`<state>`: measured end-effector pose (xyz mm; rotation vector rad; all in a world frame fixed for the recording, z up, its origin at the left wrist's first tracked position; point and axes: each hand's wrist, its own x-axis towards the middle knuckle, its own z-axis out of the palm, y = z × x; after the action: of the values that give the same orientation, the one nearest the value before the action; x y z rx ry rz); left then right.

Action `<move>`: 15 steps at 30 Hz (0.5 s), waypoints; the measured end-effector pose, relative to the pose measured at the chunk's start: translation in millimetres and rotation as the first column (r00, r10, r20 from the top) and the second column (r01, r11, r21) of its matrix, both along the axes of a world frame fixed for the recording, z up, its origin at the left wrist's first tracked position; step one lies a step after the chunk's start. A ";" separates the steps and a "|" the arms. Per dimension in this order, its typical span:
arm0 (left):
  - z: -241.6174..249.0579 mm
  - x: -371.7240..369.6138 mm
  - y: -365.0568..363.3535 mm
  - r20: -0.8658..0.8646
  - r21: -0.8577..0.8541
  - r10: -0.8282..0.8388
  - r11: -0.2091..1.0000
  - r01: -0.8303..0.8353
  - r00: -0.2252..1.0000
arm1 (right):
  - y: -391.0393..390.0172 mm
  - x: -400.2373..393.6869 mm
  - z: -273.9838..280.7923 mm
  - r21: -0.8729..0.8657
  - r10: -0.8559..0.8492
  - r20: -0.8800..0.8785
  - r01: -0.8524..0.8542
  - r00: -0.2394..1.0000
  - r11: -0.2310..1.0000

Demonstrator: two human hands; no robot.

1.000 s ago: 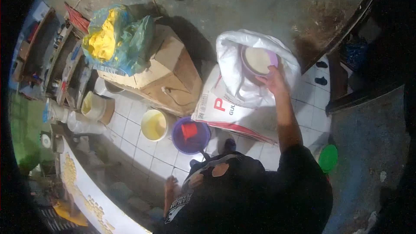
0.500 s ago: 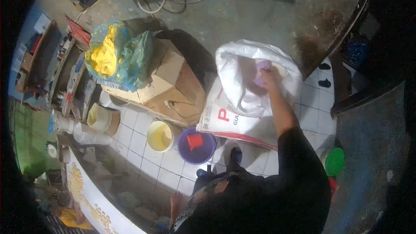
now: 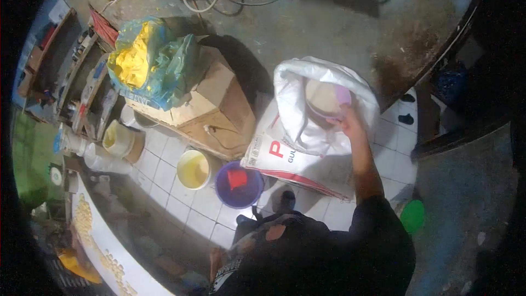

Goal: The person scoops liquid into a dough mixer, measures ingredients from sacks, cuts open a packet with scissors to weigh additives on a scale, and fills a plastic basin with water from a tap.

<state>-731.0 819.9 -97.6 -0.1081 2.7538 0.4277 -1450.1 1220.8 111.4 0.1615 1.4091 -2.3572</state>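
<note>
My right hand (image 3: 352,123) is closed on a purple scoop (image 3: 343,96) at the mouth of an open white sack (image 3: 296,71). Pale, loose contents (image 3: 320,96) show inside the sack; whether they lie in the scoop or under it is hard to see. Red lettering runs along the sack's side, and its rim is rolled outward. My left hand (image 3: 217,257) hangs low beside my body, its fingers too dim to make out. Near my feet stand a purple tub (image 3: 252,192) with a red dipper (image 3: 237,178) in it and a pale yellow bucket (image 3: 193,170).
A cardboard box (image 3: 219,115) left of the sack carries a blue-green plastic bag (image 3: 181,66) with a yellow mass inside. Shelves (image 3: 82,71) line the left. A white work surface (image 3: 101,235) with small dough-like pieces lies at lower left. A green lid-like disc (image 3: 412,216) is at right.
My right hand has drawn back toward me within the sack, and the scoop has turned so that more of it shows. The whole view has shifted slightly.
</note>
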 end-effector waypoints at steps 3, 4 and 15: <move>-19.8 -44.4 -4.4 0.584 0.553 0.729 -0.034 -0.833 0.358 | 27.6 48.1 31.3 -0.110 -0.007 0.062 0.013 0.998 0.994; -21.8 -55.7 -14.7 0.583 0.571 0.753 -0.112 -0.813 0.305 | 30.0 62.1 35.6 -0.090 -0.006 0.068 0.013 0.998 0.996; 54.0 -157.7 -74.6 0.330 0.617 0.840 0.154 -0.772 0.431 | -79.2 191.8 96.6 -0.066 0.193 -0.012 -0.193 0.981 0.979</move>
<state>-888.7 745.3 -43.6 -1.4648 2.0688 1.7777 -1258.3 1141.6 207.9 -0.0006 1.2838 -2.2423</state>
